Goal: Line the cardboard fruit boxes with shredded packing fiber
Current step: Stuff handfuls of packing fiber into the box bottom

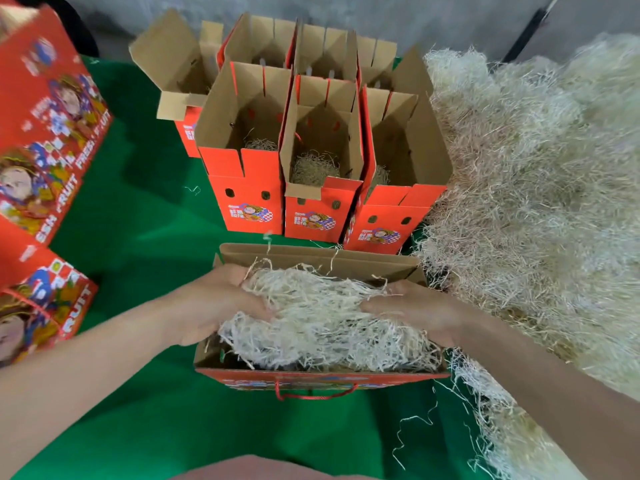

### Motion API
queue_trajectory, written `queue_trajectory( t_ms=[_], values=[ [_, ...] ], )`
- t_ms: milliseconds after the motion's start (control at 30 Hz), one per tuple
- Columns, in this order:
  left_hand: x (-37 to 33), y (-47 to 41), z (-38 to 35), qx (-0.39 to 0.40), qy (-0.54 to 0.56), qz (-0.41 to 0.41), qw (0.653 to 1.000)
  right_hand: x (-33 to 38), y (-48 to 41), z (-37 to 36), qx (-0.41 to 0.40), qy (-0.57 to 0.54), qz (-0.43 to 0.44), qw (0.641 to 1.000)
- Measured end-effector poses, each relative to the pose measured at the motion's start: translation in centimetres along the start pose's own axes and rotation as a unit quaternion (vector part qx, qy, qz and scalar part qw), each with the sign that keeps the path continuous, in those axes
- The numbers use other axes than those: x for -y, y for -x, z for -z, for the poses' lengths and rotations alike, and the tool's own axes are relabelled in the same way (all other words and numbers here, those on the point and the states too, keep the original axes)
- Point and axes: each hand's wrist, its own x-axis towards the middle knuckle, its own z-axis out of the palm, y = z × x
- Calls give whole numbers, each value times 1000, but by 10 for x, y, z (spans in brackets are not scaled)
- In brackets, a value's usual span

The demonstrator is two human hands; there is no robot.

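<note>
An open red cardboard fruit box (pixel 311 377) with a red cord handle stands in front of me on the green cloth. A wad of pale shredded fiber (pixel 322 320) fills its top. My left hand (pixel 214 303) grips the wad's left side and my right hand (pixel 415 311) grips its right side, both over the box opening. Behind it stand several upright open red boxes (pixel 249 199), the front three with fiber nests at their bottoms.
A large heap of shredded fiber (pixel 536 188) covers the right side of the table, spilling down to the near right. Flat-folded and closed printed boxes (pixel 45 133) lie at the left. Green cloth (pixel 145 216) shows between them.
</note>
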Motion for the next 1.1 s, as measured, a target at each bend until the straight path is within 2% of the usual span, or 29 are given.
queue_trajectory(
  t_ms=[67,133,233,267,333,467,533,600,700,767,867,933,1000,1100],
  values=[
    [4,-3,-3,-34,-191,-35,980,-2,2,4,-6,52,12,999],
    [2,-8,-9,-57,-372,-57,925,2,-1,4,-11,105,37,994],
    [-7,-27,-26,-52,-514,-66,854,16,-14,-4,8,139,59,989],
    [-9,-35,-30,-50,-548,-68,832,21,-20,-5,17,148,49,988],
    [-10,-52,-33,-23,-580,-63,812,25,-36,-5,11,219,26,975],
    [0,-86,-37,32,-609,16,792,32,-69,-15,13,403,8,915],
    [8,-100,-42,52,-591,70,802,31,-87,-26,34,440,-12,897],
    [12,-108,-44,67,-580,117,803,28,-108,-34,48,444,-33,894],
    [22,-120,-43,88,-557,139,814,22,-131,-40,103,426,-83,895],
    [26,-122,-45,95,-523,138,836,20,-138,-40,133,423,-103,891],
    [24,-119,-49,88,-419,138,893,12,-143,-40,134,438,-80,885],
    [22,-119,-51,63,-332,145,930,11,-141,-40,122,490,-56,862],
    [18,-117,-52,4,-241,154,958,10,-138,-44,106,556,-29,824],
    [12,-116,-54,-60,-124,175,975,13,-131,-52,49,640,-6,767]
  ],
)
